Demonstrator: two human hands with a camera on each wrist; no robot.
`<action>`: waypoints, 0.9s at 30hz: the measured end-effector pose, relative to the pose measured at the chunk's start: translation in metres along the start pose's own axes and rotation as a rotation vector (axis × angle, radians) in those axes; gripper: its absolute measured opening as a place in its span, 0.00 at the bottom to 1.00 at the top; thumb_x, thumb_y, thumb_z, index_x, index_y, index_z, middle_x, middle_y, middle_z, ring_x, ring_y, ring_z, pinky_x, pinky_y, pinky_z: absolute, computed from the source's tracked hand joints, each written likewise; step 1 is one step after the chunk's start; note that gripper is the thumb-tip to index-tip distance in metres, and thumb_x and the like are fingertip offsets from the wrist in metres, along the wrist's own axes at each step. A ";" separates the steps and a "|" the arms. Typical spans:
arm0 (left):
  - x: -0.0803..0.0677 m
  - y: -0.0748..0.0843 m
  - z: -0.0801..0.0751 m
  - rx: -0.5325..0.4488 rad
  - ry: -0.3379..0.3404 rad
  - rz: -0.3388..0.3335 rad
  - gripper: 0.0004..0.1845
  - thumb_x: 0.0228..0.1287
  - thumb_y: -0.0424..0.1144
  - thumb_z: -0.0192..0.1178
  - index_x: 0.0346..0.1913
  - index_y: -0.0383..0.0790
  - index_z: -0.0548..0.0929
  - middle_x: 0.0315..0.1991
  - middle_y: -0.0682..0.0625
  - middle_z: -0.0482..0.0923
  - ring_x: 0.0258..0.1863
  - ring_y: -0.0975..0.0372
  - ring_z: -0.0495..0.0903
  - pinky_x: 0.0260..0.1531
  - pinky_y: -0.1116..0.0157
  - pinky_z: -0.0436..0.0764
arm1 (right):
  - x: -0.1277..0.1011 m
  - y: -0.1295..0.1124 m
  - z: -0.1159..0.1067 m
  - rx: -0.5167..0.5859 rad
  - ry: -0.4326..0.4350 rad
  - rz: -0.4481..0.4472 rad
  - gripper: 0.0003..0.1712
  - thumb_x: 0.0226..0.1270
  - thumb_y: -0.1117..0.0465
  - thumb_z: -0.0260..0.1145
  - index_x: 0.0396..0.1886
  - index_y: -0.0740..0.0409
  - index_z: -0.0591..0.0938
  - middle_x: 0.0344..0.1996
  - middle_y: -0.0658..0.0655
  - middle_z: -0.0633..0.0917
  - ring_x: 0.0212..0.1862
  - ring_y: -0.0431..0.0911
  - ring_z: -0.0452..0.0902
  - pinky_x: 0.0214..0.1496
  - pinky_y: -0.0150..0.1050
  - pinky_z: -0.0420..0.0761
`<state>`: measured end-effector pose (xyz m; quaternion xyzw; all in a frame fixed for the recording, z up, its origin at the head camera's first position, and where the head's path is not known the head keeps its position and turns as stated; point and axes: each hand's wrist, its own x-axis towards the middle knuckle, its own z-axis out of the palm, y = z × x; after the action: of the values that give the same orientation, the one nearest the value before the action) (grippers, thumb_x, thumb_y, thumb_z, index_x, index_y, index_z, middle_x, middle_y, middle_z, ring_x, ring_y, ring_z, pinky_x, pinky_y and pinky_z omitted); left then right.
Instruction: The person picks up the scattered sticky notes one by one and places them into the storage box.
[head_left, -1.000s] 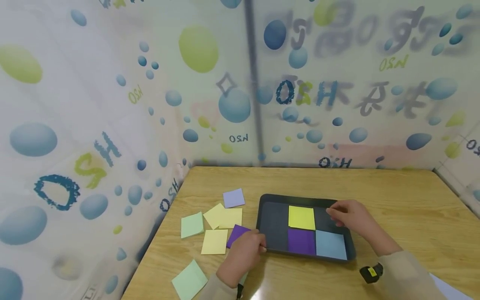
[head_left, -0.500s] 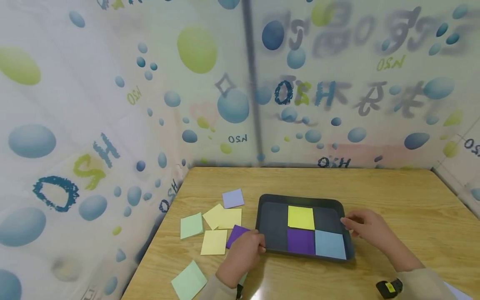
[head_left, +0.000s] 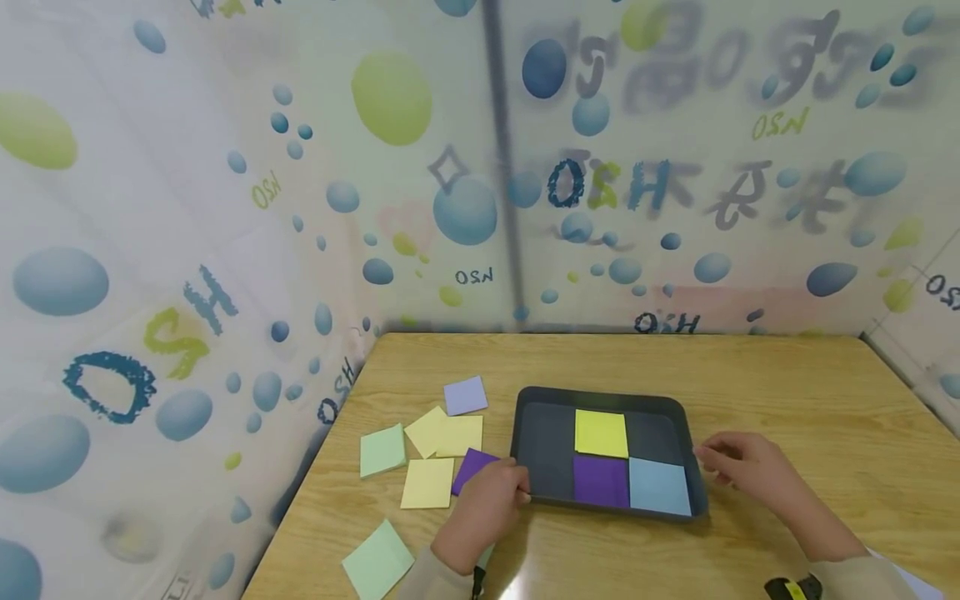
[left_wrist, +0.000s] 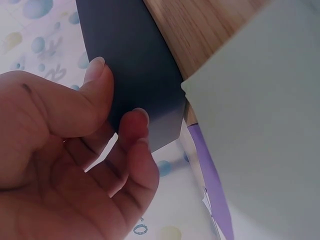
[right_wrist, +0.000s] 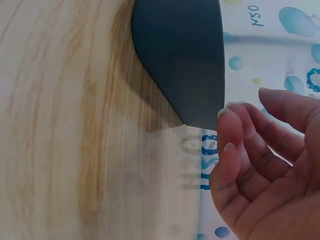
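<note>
A dark rectangular tray (head_left: 543,450) lies on the table, with a bright yellow sticky note (head_left: 601,434), a purple sticky note (head_left: 601,482) and a light blue sticky note (head_left: 659,487) inside. My left hand (head_left: 491,500) holds the tray's left front edge; its thumb and fingertips overlap the dark wall in the left wrist view. Just beyond the tray's right rim is my right hand (head_left: 742,462), fingers loosely bent and nothing between them. The right wrist view has its fingertips (right_wrist: 230,120) close by the tray's outer wall. A pale green sheet (left_wrist: 260,120) hangs large near the left wrist camera.
Left of the tray lie pale yellow notes (head_left: 427,483), green notes (head_left: 378,560), a lavender note (head_left: 465,395) and another purple note (head_left: 472,468), partly covered by my left hand. A printed curtain (head_left: 465,167) borders the wooden table (head_left: 600,362) behind and at left.
My right hand has moved right, from over the tray's right part to outside its right rim. The left hand, the tray and the notes keep their places.
</note>
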<state>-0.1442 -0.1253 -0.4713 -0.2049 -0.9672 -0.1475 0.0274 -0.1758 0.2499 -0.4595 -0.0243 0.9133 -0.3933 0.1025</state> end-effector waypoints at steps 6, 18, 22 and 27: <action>-0.001 0.002 -0.002 -0.007 -0.006 -0.010 0.11 0.56 0.31 0.72 0.25 0.48 0.82 0.27 0.59 0.73 0.28 0.68 0.76 0.26 0.73 0.74 | -0.005 0.001 -0.003 -0.003 -0.009 0.003 0.21 0.76 0.50 0.61 0.50 0.65 0.84 0.35 0.54 0.86 0.33 0.45 0.80 0.31 0.36 0.80; -0.001 0.004 -0.003 -0.005 -0.003 -0.009 0.11 0.57 0.31 0.71 0.25 0.47 0.82 0.26 0.59 0.72 0.27 0.69 0.74 0.25 0.73 0.73 | -0.011 0.011 -0.009 -0.011 -0.006 -0.004 0.21 0.77 0.50 0.61 0.51 0.65 0.84 0.37 0.55 0.86 0.32 0.43 0.80 0.32 0.36 0.81; -0.001 0.004 -0.003 -0.005 -0.004 -0.007 0.09 0.58 0.31 0.71 0.26 0.47 0.83 0.26 0.59 0.72 0.27 0.68 0.75 0.25 0.72 0.74 | -0.013 0.017 -0.011 -0.038 -0.027 0.000 0.21 0.76 0.51 0.61 0.51 0.66 0.83 0.35 0.54 0.85 0.33 0.44 0.78 0.31 0.35 0.80; 0.000 0.003 -0.001 -0.001 -0.013 -0.023 0.08 0.58 0.32 0.71 0.26 0.48 0.83 0.27 0.59 0.73 0.28 0.68 0.75 0.25 0.72 0.74 | -0.016 0.024 -0.013 -0.055 -0.058 -0.008 0.21 0.76 0.50 0.61 0.51 0.65 0.84 0.36 0.53 0.86 0.34 0.44 0.79 0.31 0.35 0.80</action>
<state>-0.1434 -0.1234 -0.4692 -0.1949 -0.9695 -0.1470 0.0194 -0.1615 0.2781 -0.4658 -0.0422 0.9204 -0.3674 0.1264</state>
